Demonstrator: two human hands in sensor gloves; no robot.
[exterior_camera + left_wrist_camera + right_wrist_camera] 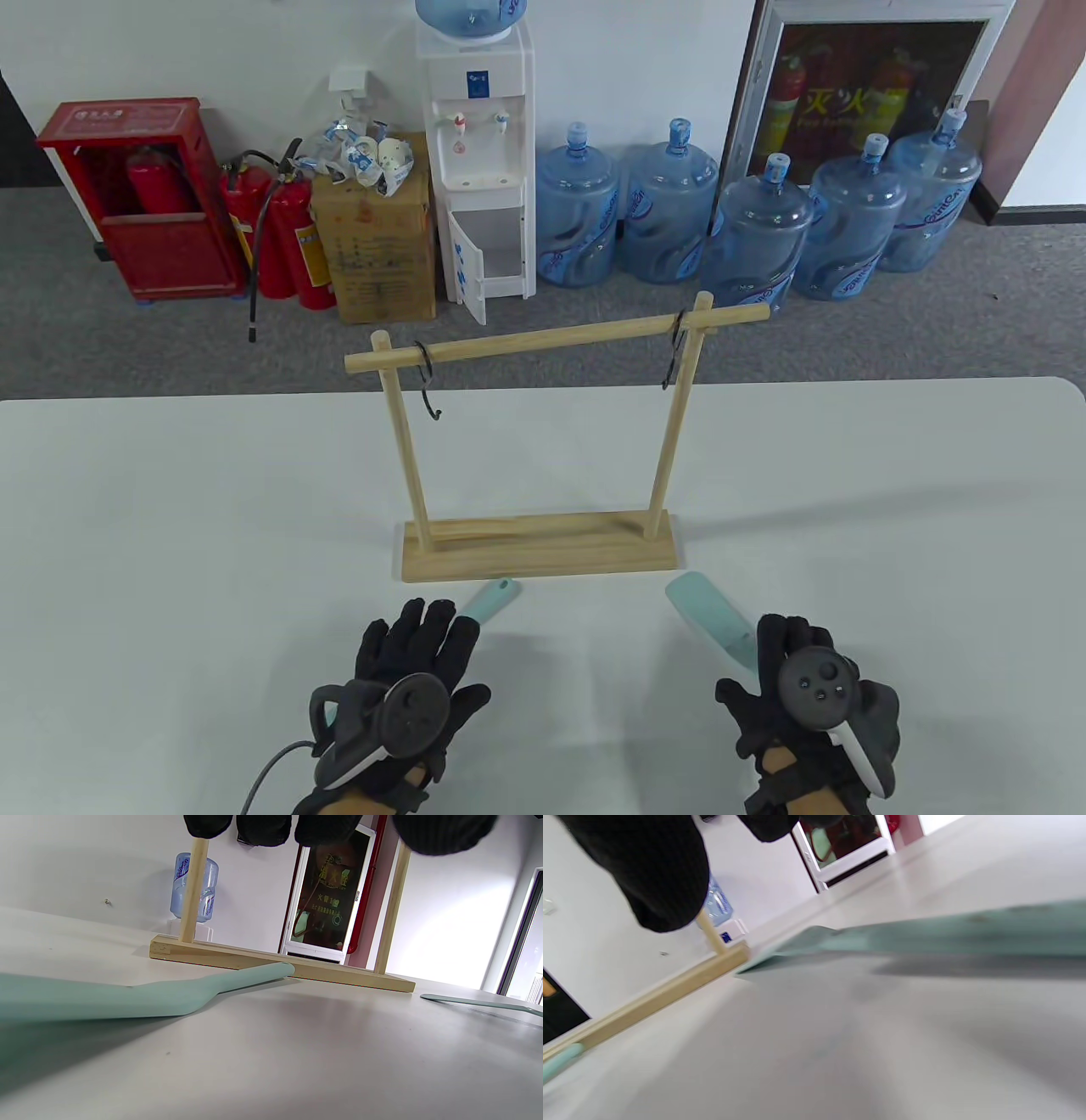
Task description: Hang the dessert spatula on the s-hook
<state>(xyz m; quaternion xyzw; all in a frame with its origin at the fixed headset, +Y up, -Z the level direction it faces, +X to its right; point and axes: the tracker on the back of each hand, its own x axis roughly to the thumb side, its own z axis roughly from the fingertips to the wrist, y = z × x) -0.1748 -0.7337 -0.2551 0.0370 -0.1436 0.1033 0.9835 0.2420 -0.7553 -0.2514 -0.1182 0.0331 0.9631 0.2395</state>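
Note:
Two teal spatulas lie flat on the white table in front of the wooden rack (543,548). The left spatula's handle end (496,596) sticks out past my left hand (416,649), which is spread flat over it. In the left wrist view this spatula (169,997) lies on the table with my fingertips (263,827) above it, apart. The right spatula's blade (711,615) shows ahead of my right hand (793,658), which covers its handle. The right wrist view shows that blade (925,933), blurred. Two black S-hooks hang from the rail, left (428,382) and right (674,352).
The rack base (254,961) stands just beyond both spatulas. The table's far edge (543,386) lies behind the rack. Water bottles (755,229), a dispenser and fire extinguishers stand on the floor beyond.

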